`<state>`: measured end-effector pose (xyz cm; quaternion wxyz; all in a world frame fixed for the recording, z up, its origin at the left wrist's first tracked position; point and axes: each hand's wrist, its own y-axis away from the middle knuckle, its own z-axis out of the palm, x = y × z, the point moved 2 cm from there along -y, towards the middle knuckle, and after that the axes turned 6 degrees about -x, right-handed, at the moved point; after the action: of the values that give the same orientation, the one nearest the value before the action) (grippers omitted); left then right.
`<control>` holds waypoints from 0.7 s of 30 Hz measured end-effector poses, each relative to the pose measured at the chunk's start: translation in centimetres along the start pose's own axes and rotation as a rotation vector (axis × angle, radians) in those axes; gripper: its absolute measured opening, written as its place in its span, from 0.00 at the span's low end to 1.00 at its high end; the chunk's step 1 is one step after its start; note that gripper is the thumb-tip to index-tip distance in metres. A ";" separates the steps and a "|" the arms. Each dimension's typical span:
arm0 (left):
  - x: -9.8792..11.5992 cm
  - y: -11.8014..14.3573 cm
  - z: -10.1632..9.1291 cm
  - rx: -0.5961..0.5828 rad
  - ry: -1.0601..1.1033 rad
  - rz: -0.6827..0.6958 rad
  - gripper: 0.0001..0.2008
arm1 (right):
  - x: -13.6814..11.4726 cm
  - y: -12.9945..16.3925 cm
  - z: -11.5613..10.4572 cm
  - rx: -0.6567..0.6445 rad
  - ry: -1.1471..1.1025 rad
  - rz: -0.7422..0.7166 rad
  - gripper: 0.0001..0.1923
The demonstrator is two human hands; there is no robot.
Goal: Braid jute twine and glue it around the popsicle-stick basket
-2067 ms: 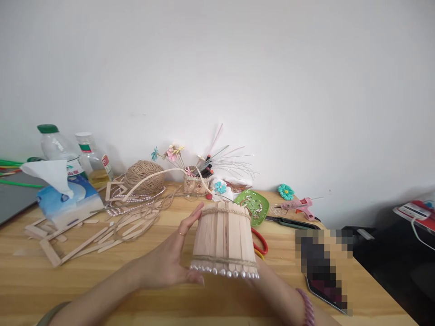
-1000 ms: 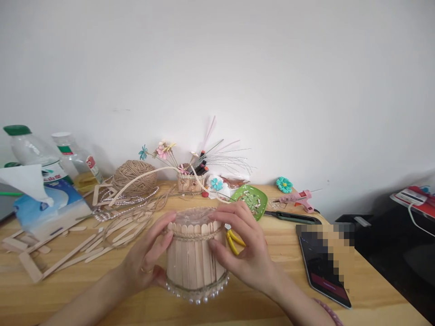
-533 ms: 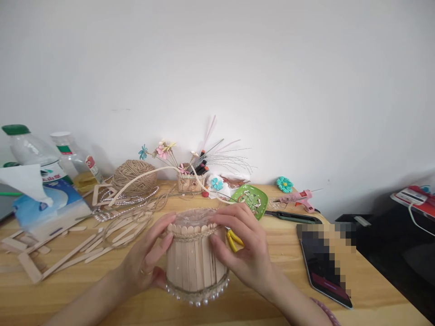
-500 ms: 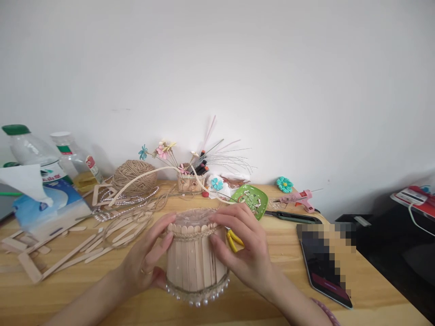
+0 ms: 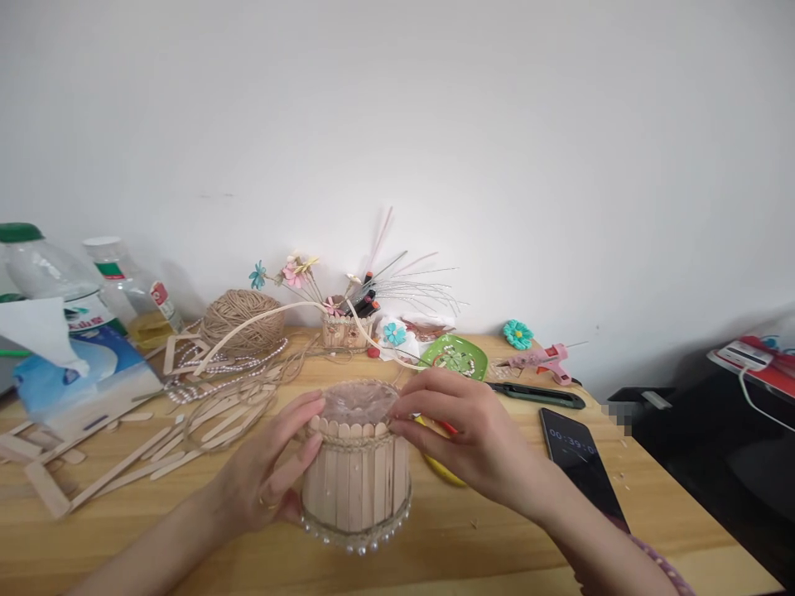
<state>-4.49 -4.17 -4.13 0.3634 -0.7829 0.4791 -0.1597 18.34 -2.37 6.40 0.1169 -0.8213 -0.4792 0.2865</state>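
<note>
The stick basket (image 5: 357, 484) stands on the desk (image 5: 497, 538), front centre. Left hand (image 5: 267, 480) w/ grip wrapped on its side; right hand (image 5: 478, 443) w/ fingertips pinching the top rim. Looks light, stiff but fragile — glued sticks, pearl trim; better hold the walls, not the trim. Phone (image 5: 580, 468) right of the basket reads approx. 00:39:0 — bottle labels unreadable.

The phone (image 5: 582, 475) screen shows a timer — roughly 00:39:0, last digit unclear — while the bottle labels (image 5: 160, 296) are unreadable.
</note>
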 end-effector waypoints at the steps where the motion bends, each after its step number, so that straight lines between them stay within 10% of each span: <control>1: 0.0 0.1 0.0 -0.013 -0.003 0.006 0.35 | 0.0 -0.1 -0.1 -0.051 0.041 -0.008 0.07; 21: 0.1 0.3 0.0 0.004 0.137 -0.197 0.43 | 2.4 0.3 -1.4 0.378 -0.121 0.235 0.08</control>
<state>-4.66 -4.32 -4.37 0.3138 -0.8127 0.4234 -0.2487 20.28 -0.37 6.54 0.2055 -0.8163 -0.3245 0.4315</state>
